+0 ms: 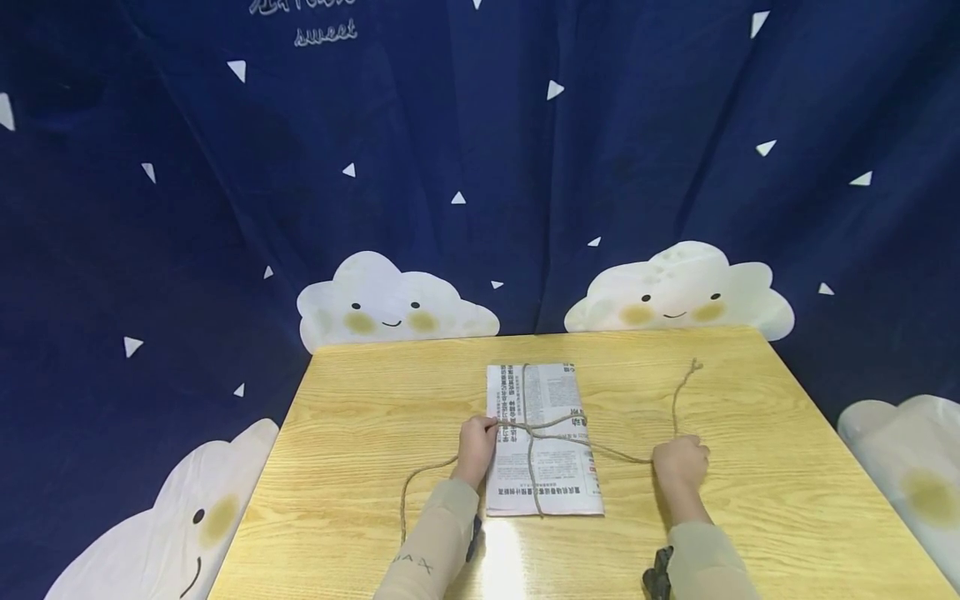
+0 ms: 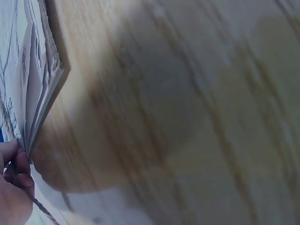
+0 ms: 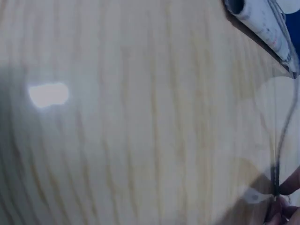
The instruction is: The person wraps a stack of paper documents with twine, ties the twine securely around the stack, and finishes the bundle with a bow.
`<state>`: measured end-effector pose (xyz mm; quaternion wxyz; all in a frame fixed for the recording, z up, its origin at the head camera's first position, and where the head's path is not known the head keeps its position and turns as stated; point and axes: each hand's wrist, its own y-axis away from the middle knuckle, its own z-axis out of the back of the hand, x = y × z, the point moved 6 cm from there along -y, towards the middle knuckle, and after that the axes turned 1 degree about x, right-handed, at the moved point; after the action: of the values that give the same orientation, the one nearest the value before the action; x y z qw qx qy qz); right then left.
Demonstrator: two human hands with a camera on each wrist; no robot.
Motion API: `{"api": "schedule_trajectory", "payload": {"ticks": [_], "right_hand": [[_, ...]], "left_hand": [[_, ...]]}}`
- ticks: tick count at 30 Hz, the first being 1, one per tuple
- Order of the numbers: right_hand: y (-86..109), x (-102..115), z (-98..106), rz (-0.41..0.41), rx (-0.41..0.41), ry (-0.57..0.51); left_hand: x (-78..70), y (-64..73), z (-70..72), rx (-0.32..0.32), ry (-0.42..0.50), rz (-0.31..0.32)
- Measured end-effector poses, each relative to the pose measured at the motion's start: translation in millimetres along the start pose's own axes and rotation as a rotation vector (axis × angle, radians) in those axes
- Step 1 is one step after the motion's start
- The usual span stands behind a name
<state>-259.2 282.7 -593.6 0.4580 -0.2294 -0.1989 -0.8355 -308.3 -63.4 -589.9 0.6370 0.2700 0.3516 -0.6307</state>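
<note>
A folded stack of newspaper (image 1: pixel 558 487) lies on the wooden table, wrapped lengthwise by brown twine (image 1: pixel 622 455). The strands cross near the middle of its top face, where one forms a loose loop toward the right edge. My left hand (image 1: pixel 476 450) pinches the twine at the stack's left edge, and a tail trails toward the table's front. Off to the right, my right hand (image 1: pixel 681 462) holds the other strand, stretched from the crossing. Past that hand, a tail runs back to a frayed or knotted tip. The left wrist view shows the layered newspaper edge (image 2: pixel 51 70) beside the pinching fingers (image 2: pixel 23 180).
The wooden table (image 1: pixel 360 400) extends around the newspaper on all sides. Behind it hangs a dark blue curtain (image 1: pixel 420 125) with white triangles and smiling clouds. Dark straps or devices sit at both wrists.
</note>
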Motion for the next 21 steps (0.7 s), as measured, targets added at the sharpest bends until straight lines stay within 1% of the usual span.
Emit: {"api": "schedule_trajectory", "payload": {"ticks": [2, 4, 6, 8, 11, 13, 15, 17, 20, 21], "right_hand": [[-1.0, 0, 1, 0.015, 0.033, 0.01], [-2.9, 1, 2, 0.028, 0.066, -0.013], [-5.7, 3, 4, 0.035, 0.08, -0.094], [-8.3, 7, 6, 0.034, 0.082, -0.256], [-10.9, 18, 10, 0.041, 0.104, -0.544], [-11.1, 28, 13, 0.055, 0.146, -0.67], [-11.1, 37, 16, 0.073, 0.191, -0.698], [-10.9, 46, 19, 0.086, 0.222, -0.699], [-11.1, 56, 23, 0.107, 0.234, -0.693], [-11.4, 60, 24, 0.108, 0.231, -0.726]], "left_hand": [[0.7, -0.1, 0.2, 0.0, 0.006, 0.0], [1.8, -0.6, -0.1, 0.003, 0.009, -0.002], [2.8, -1.2, -0.4, 0.004, 0.011, -0.011], [4.0, -1.8, -0.6, 0.011, 0.015, -0.013], [5.8, -2.9, -1.0, 0.023, 0.02, -0.012], [7.1, -3.6, -1.3, 0.037, 0.025, -0.003], [7.8, -4.0, -1.4, 0.043, 0.03, 0.004], [7.8, -4.4, -1.1, 0.044, 0.034, 0.002], [7.8, -4.6, -0.8, 0.04, 0.035, 0.003], [8.0, -4.7, -0.9, 0.041, 0.037, 0.006]]}}
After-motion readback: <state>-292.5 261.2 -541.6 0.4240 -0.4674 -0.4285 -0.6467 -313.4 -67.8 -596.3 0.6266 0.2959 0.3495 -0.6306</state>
